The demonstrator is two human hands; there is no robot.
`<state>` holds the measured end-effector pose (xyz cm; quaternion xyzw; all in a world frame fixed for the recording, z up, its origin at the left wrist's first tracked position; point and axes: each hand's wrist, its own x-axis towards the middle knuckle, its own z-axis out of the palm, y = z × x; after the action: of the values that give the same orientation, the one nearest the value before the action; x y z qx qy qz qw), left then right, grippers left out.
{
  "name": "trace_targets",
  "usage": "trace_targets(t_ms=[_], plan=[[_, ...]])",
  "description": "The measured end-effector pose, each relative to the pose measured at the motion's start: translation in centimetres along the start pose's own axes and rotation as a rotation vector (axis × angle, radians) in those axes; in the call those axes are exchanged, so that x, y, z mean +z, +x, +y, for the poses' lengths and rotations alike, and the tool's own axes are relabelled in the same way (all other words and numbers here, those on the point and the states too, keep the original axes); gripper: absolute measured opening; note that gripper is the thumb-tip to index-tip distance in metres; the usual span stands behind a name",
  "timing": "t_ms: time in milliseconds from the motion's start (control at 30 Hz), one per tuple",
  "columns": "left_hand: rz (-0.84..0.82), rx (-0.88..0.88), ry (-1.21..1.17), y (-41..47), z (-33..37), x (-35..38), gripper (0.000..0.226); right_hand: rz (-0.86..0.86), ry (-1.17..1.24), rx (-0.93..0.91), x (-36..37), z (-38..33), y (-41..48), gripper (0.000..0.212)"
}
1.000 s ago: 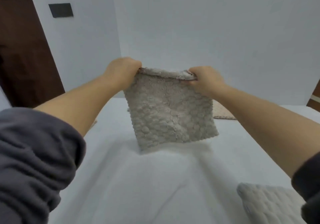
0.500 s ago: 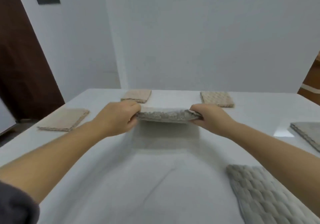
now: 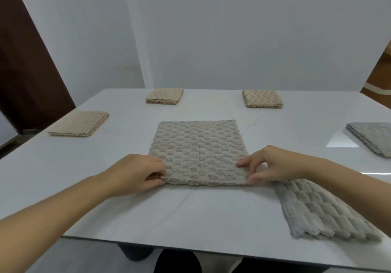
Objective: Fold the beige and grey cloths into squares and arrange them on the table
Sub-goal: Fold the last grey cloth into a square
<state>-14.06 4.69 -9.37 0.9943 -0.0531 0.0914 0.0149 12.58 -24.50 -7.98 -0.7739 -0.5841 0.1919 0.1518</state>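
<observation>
A grey cloth [image 3: 197, 150] lies flat in the middle of the white counter [image 3: 190, 213]. The left hand [image 3: 135, 173] pinches its near left corner, and the right hand [image 3: 273, 164] pinches its near right corner. Further back lie three folded beige ones: the left beige square [image 3: 79, 123], the middle beige square [image 3: 164, 96] and the right beige square [image 3: 262, 98]. A folded grey square [image 3: 372, 138] lies at the right edge, and a rumpled grey cloth [image 3: 321, 209] just beside the right hand. Behind is a white wall [image 3: 232, 29].

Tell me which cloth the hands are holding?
The wide cloth in the middle: the left hand and the right hand pinch its near corners. No hand grips the rest.
</observation>
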Motion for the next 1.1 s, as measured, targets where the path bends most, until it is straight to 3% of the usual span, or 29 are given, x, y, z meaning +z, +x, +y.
trace_targets(t_ms=[200, 367, 467, 600, 767, 900, 933, 1000, 1067, 1100], plan=[[-0.118, -0.014, -0.08, -0.7, 1.3, -0.6, 0.021, -0.03, -0.146, 0.012, 0.1, -1.4, -1.4, 0.018], [0.104, -0.302, -0.113, 2.9, 1.8, -1.0, 0.034, 0.164, -0.192, 0.024, 0.7, -4.0, 2.5, 0.039], [0.018, -0.467, -0.113, 8.1, 2.4, 0.7, 0.047, 0.169, -0.2, 0.137, 2.2, -4.8, 8.1, 0.053], [-0.113, -0.61, -0.153, 13.3, 2.2, 3.9, 0.057, 0.188, -0.221, 0.302, 3.6, -4.8, 13.6, 0.057], [-0.188, -0.622, -0.091, 14.1, -0.1, 5.9, 0.056, 0.118, -0.301, 0.299, 4.2, -3.1, 15.3, 0.056], [-0.201, -1.02, -0.016, 13.0, -3.1, 5.5, 0.062, 0.242, -0.289, 0.643, 3.2, -0.8, 15.2, 0.06], [-0.174, -1.046, -0.017, 13.3, -3.1, 5.2, 0.063, 0.26, -0.293, 0.678, 3.0, -1.0, 15.5, 0.061], [-0.103, -0.861, -0.039, 14.7, -2.4, 4.9, 0.061, 0.247, -0.317, 0.534, 3.2, -2.0, 16.6, 0.06], [-0.137, -0.627, -0.07, 15.5, -1.7, 5.4, 0.057, 0.18, -0.306, 0.354, 3.9, -2.9, 17.5, 0.058], [-0.166, -0.612, -0.076, 15.5, -1.8, 5.8, 0.055, 0.155, -0.301, 0.335, 4.1, -2.8, 17.6, 0.057]])
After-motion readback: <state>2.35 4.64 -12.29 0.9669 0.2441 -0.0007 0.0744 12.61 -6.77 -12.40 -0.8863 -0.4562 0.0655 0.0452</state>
